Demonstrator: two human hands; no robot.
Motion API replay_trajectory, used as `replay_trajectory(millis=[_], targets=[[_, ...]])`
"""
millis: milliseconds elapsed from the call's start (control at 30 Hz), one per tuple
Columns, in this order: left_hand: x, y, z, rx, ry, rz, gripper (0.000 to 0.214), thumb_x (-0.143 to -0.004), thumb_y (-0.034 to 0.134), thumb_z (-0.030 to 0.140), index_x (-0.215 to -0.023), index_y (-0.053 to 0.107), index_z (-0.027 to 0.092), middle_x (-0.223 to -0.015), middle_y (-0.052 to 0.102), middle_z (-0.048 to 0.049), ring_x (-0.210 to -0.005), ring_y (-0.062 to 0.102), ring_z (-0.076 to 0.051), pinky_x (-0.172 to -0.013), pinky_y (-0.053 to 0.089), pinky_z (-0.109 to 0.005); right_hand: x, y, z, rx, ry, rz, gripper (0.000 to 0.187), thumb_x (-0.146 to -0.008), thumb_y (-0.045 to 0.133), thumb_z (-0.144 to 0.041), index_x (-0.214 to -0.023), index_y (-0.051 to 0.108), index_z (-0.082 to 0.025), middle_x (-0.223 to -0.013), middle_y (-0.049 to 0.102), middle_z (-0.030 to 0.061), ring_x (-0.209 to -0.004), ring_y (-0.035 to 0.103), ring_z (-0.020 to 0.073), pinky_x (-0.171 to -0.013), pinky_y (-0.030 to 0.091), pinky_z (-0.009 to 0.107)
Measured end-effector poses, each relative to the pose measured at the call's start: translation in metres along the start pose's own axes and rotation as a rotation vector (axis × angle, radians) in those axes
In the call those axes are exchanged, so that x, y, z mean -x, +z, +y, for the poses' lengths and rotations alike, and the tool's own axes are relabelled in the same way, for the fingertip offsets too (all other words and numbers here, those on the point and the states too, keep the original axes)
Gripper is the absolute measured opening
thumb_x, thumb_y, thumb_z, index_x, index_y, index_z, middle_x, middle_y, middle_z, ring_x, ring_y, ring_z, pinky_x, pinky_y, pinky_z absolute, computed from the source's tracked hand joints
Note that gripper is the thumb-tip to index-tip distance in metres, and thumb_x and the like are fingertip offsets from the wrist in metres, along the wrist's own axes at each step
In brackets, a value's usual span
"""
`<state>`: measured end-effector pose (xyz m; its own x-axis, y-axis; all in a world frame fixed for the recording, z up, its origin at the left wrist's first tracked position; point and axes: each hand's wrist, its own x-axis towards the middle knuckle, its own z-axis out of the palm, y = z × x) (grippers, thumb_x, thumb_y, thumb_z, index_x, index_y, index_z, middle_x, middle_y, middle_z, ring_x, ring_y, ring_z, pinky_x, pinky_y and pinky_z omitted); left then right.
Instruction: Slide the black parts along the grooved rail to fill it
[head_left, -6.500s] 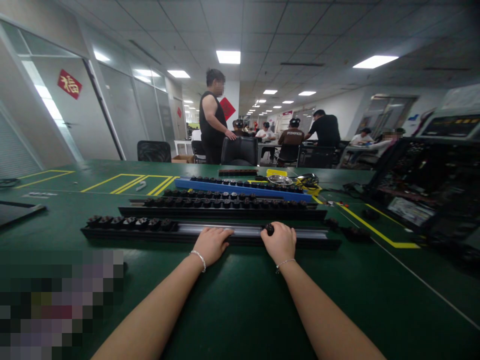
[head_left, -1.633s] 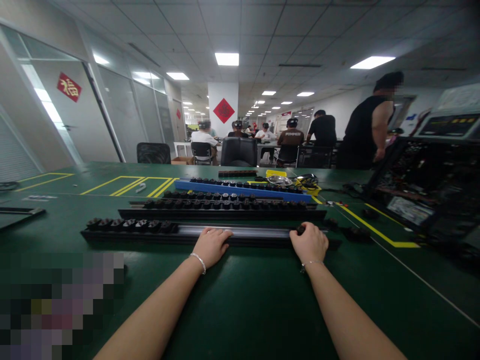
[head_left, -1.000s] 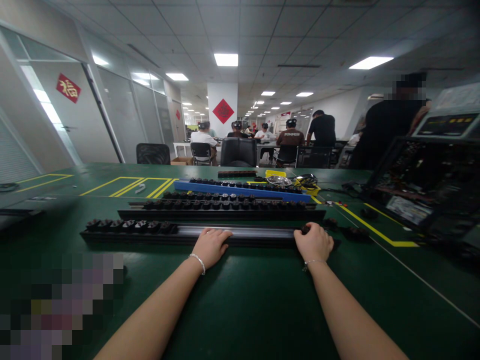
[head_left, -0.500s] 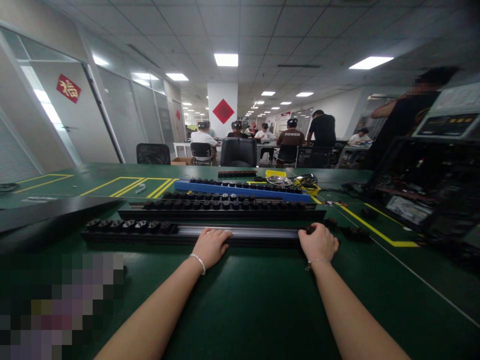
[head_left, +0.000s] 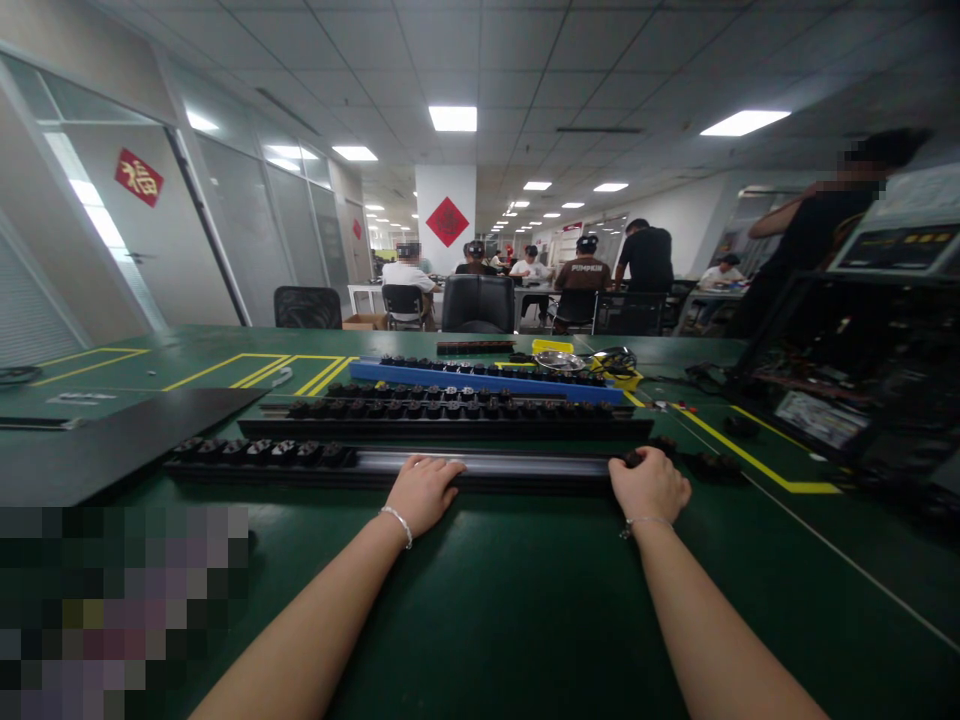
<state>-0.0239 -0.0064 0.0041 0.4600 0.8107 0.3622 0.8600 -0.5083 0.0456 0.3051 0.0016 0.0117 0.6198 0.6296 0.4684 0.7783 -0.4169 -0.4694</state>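
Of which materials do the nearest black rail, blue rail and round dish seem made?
Nearest black rail: perhaps dark-coated metal, as its inner channel gleams silvery. Blue rail: painted metal or plastic, unclear; even, matte colour. Round dish: probably polished metal, given its bright reflections.

The back of a brown shirt (head_left: pixel 587 280) read "PUMPKIN"; a red diamond sign (head_left: pixel 139 178) on the door (head_left: pixel 169 245) carried "福".

Office-like workshop, green workbench (head_left: pixel 495 610), black chair (head_left: pixel 478 303)
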Motion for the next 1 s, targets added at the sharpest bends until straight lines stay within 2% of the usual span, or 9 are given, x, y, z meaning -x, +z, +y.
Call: replay_trajectory(millis=[1000], targets=[[0.0008,-0.0001,0.0,-0.001,-0.002,-0.009,0.033,-0.081,0.053,0.025,-0.114,0.052,0.028,-0.1,0.064,-0.0021,-0.097,0.055,-0.02,-0.093,0.03,-0.038,-0.008,-0.0032,0.0085,-0.012,0.059,-0.022,0.041,-0.069,0.048,-0.037,-0.102,0.057,-0.014,-0.099,0.06,0.0153,-0.094,0.052,0.0305,-0.084,0.035,0.045]])
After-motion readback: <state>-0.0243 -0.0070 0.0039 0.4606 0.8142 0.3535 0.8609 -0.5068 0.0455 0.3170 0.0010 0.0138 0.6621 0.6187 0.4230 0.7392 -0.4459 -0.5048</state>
